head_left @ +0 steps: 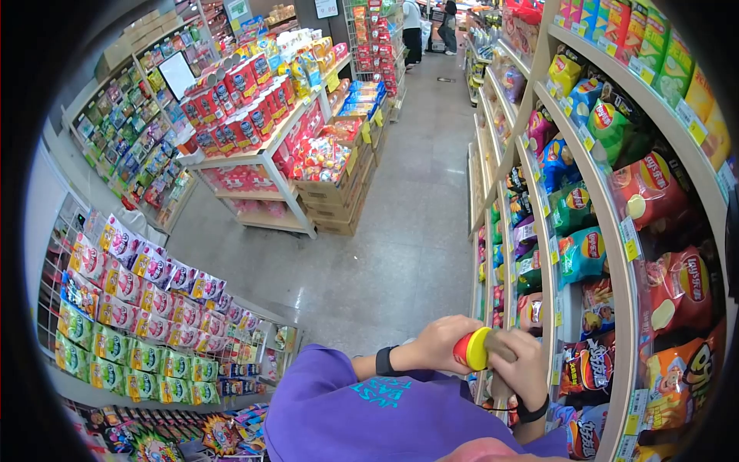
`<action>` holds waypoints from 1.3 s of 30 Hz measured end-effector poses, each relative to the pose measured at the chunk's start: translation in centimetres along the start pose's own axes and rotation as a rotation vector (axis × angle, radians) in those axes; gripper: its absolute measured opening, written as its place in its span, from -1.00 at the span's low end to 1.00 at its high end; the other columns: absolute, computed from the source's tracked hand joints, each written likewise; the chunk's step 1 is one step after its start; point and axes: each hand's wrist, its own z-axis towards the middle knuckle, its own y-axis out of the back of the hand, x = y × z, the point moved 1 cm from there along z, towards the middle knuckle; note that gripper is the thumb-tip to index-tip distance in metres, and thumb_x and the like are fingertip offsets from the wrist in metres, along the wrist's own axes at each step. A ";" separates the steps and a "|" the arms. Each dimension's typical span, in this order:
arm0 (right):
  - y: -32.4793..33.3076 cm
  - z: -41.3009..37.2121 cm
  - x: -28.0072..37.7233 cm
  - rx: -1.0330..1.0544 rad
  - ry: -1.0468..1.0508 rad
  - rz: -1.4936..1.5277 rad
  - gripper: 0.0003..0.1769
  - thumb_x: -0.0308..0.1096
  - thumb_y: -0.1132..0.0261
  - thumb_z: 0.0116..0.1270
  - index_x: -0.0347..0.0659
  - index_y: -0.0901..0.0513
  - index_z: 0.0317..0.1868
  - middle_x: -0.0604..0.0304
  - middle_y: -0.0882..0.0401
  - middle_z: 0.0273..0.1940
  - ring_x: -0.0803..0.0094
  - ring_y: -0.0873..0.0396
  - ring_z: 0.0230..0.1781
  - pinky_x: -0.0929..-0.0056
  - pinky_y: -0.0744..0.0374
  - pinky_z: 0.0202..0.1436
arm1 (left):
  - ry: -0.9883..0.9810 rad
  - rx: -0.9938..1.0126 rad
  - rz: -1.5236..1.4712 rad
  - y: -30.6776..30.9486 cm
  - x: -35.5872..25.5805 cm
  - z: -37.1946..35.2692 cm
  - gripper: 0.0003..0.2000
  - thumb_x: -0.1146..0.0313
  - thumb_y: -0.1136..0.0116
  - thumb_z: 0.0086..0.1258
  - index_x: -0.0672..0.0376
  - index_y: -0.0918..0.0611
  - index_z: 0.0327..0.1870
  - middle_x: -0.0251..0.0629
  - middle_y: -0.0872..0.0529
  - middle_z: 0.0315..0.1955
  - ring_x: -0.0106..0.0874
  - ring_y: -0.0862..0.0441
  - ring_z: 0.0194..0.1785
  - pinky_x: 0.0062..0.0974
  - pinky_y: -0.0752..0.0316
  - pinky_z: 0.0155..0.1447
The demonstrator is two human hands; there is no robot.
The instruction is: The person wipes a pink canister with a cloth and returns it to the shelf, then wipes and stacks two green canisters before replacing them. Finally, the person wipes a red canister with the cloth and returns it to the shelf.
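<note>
My left hand (445,343), with a black band at the wrist, is wrapped round a red canister with a yellow lid (478,349). The canister is tilted, its lid turned toward my other hand. My right hand (523,365) is closed on a limp grey-brown cloth (502,348), which touches or lies very near the lid. Part of the cloth hangs below the fingers. Both hands are in front of my purple shirt, close to the snack shelves on the right.
Tall shelves (625,223) of chip bags run along the right. At lower left stands a rack of hanging snack pouches (146,323). A display table with red cans (223,115) and stacked cartons (335,202) borders the grey aisle floor (408,223). Two people (413,35) are far down the aisle.
</note>
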 end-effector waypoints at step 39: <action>-0.3 -0.3 2.8 0.071 0.054 0.168 -0.67 -0.47 -0.43 -0.01 -0.35 -0.64 -0.18 -0.01 -0.62 -0.29 0.11 -0.63 -0.29 0.35 -0.57 -0.22 | 0.162 0.091 -0.084 1.3 -1.4 -0.1 -0.29 0.21 -0.56 -0.22 0.22 -0.51 0.05 -0.09 -0.63 -0.09 -0.12 -0.62 -0.02 -0.30 -0.52 0.07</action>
